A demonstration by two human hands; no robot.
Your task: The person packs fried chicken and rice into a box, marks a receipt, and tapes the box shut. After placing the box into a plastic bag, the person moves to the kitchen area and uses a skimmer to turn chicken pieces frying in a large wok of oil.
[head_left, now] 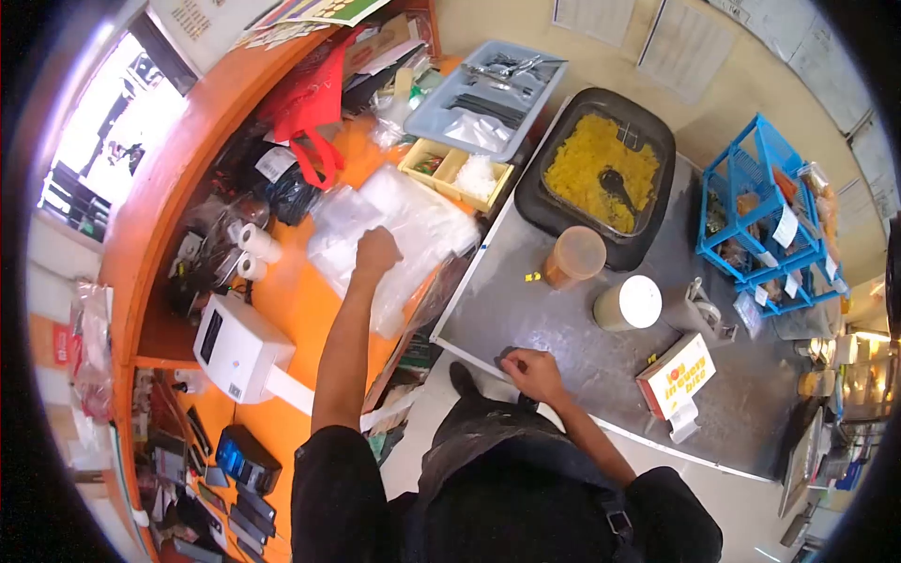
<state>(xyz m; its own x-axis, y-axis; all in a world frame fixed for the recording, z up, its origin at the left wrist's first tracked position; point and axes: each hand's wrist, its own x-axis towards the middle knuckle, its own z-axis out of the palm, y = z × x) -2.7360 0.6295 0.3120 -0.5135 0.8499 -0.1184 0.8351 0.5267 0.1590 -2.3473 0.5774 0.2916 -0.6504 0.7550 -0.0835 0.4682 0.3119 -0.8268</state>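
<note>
While I look down from the head camera, I see my left hand (377, 251) stretched out over the stack of clear thin plastic bags (399, 235) that lies on the orange wooden counter (291, 300). The stack is long from lower right to upper left, and its far end points toward the small white paper rolls (255, 251). The fingers of this hand are curled narrow and press on the top bag; whether they pinch a sheet I cannot tell, because the knuckles hide the tips. My right hand (533, 372) rests on the grey steel counter (563, 328) at its near edge, fingers bent down on a small dark thing (508, 357) which I cannot identify, since the hand covers most of it. Behind stand an orange translucent plastic tub (574, 255) and a white round lidded cup (629, 302), near the black tray of yellow rice (599, 174). The white label printer (242, 349) sits beside my left forearm. The bag edges melt into glare, so their count is unclear.
</note>
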